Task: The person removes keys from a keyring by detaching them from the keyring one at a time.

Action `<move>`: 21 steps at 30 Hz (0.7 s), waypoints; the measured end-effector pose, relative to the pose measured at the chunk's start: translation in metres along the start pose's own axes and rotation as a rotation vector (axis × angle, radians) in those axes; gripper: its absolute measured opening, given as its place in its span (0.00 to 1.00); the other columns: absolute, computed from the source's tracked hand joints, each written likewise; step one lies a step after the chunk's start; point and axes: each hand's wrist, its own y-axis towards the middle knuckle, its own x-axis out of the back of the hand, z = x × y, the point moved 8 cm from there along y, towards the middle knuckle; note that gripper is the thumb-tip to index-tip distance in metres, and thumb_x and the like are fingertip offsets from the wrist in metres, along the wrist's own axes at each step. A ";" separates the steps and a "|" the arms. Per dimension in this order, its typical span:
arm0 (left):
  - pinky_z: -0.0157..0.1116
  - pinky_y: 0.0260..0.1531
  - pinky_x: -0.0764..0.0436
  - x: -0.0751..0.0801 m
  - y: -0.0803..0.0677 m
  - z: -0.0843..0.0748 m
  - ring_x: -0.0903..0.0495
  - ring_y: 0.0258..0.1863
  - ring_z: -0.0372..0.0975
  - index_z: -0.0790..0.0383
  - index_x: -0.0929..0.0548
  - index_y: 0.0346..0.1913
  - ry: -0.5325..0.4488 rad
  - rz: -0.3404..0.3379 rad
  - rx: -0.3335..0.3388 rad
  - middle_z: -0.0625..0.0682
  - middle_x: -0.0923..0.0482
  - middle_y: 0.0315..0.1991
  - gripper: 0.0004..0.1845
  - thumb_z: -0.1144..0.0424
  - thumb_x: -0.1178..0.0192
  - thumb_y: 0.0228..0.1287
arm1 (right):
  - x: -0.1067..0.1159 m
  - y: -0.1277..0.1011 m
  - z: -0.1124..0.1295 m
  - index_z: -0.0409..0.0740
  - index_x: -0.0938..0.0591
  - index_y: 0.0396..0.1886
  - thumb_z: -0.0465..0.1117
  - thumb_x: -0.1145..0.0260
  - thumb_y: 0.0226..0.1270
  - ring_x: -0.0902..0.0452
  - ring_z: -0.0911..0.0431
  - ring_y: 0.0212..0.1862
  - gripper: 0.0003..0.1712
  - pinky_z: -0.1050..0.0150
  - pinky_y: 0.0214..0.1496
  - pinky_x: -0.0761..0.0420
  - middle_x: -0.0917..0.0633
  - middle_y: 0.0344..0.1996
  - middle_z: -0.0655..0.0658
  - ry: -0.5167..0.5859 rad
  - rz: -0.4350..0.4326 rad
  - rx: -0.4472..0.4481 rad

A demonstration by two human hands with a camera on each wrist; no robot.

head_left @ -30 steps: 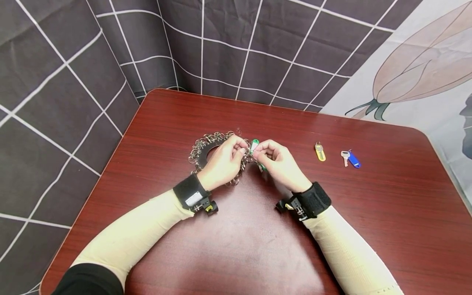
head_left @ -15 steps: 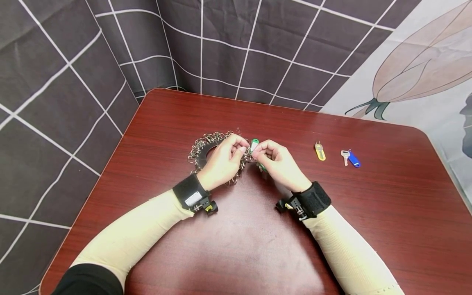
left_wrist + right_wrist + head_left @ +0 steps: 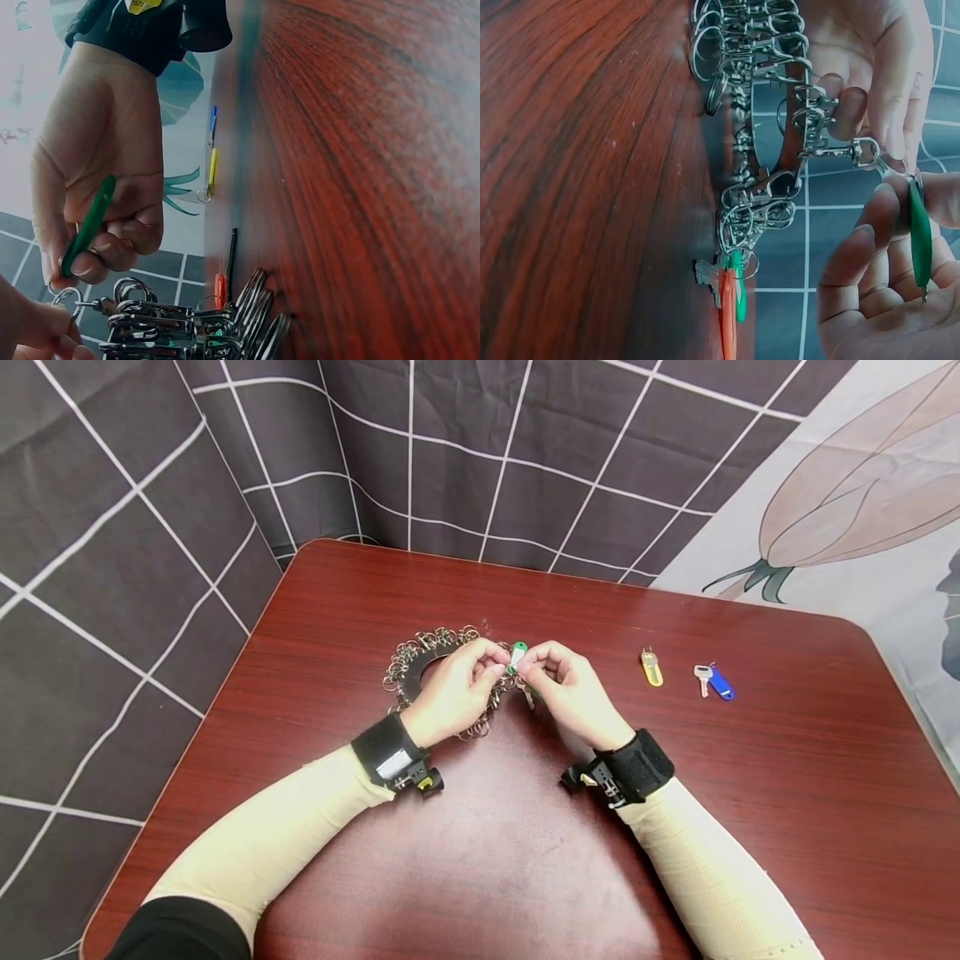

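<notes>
My left hand [image 3: 457, 685] pinches a small metal split ring [image 3: 67, 298] at the end of a swivel clasp [image 3: 832, 151]. The clasp belongs to a dark, flat ring-shaped holder [image 3: 411, 678] edged with many metal clasps and split rings. Facing it, my right hand [image 3: 572, 693] holds a green key tag [image 3: 921, 232] between thumb and fingers, the tag's end right at the split ring. Both hands' fingertips meet there, partly hiding the joint. Lower on the holder hang a red-orange tag [image 3: 728, 315], another green tag [image 3: 739, 289] and a key [image 3: 705, 273].
To the right on the brown table [image 3: 787, 793] lie a key with a yellow tag [image 3: 652, 668] and, farther right, a silver key [image 3: 703, 678] beside a blue tag [image 3: 721, 683]. A dark tiled curtain [image 3: 465, 468] hangs behind the table.
The fingertips of both hands have shifted slightly at the split ring and green tag. Below them a hanging key now shows where a green patch was visible earlier. The holder stays in place.
</notes>
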 end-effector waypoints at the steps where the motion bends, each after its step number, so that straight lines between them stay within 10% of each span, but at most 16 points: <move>1: 0.33 0.37 0.25 -0.001 0.000 0.000 0.26 0.35 0.37 0.62 0.21 0.46 0.007 0.008 0.003 0.49 0.25 0.35 0.06 0.68 0.45 0.70 | 0.000 0.000 -0.001 0.32 0.23 0.41 0.34 0.39 0.70 0.27 0.53 0.29 0.07 0.69 0.28 0.28 0.21 0.34 0.29 0.000 0.000 -0.002; 21: 0.33 0.29 0.25 -0.003 -0.001 0.009 0.25 0.27 0.34 0.56 0.21 0.40 0.118 0.060 0.037 0.45 0.25 0.27 0.02 0.63 0.41 0.66 | -0.001 -0.001 0.000 0.35 0.24 0.40 0.37 0.39 0.70 0.28 0.45 0.23 0.08 0.57 0.19 0.25 0.20 0.30 0.36 0.029 -0.009 -0.001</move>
